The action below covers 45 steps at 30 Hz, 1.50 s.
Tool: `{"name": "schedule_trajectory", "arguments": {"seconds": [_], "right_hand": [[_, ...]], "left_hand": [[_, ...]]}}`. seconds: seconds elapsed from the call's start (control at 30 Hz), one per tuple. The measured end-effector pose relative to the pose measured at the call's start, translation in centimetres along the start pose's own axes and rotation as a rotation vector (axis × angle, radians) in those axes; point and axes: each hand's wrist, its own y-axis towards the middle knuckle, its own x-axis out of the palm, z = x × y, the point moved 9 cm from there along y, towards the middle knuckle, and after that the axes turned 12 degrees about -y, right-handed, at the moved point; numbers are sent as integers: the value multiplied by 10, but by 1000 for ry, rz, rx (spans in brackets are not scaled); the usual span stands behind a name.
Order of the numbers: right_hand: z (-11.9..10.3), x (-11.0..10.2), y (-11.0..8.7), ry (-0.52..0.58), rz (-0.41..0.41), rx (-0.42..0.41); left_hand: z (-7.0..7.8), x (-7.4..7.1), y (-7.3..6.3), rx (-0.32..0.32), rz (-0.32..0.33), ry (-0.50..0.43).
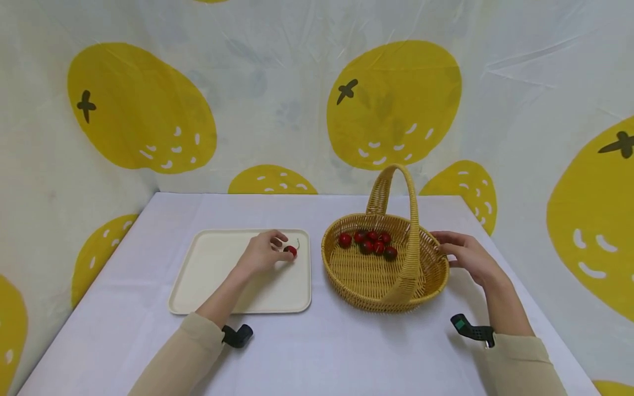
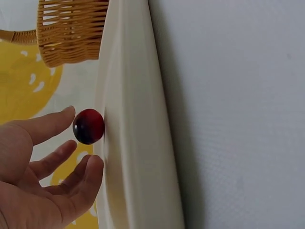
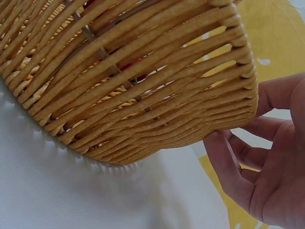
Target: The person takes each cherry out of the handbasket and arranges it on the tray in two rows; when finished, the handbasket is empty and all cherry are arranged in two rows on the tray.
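A dark red cherry (image 1: 290, 251) with a thin stem lies on the right part of a cream tray (image 1: 213, 275). My left hand (image 1: 262, 252) is over the tray, its thumb and fingers spread around the near side of the cherry (image 2: 88, 126). In the left wrist view the fingertips stand apart, with the thumb tip close beside the fruit. My right hand (image 1: 468, 257) holds the right rim of a wicker basket (image 1: 366, 280). The right wrist view shows its fingers (image 3: 224, 157) against the basket's outer wall, other fingertips hidden behind the rim.
Several red cherries (image 1: 378, 247) lie in the back half of the basket, whose tall handle (image 1: 411, 242) arches over it. Tray and basket stand side by side on a white-covered table (image 1: 322, 352). Behind hangs a white cloth (image 1: 277, 82) printed with yellow fruit.
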Motion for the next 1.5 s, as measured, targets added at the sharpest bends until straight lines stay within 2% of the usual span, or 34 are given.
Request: {"name": "schedule_trajectory", "arguments": {"seconds": [0.2,0.43,0.8,1.0,1.13,1.5], "right_hand": [[0,0,1,-6,2,3],[0,0,1,-16,1,4],[0,1,0,-11,-6,4],[2,0,1,-11,-8,6],[3,0,2,-13,-6,5],[2,0,3,-13,-6,-1]], "left_hand": [[12,0,-2,39,15,14],[39,5,-3,137,28,-14],[78,26,-2,342,28,-62],[99,39,-3,429,19,-86],[109,49,-3,450,-13,-102],[123,80,1,411,-118,-94]]}}
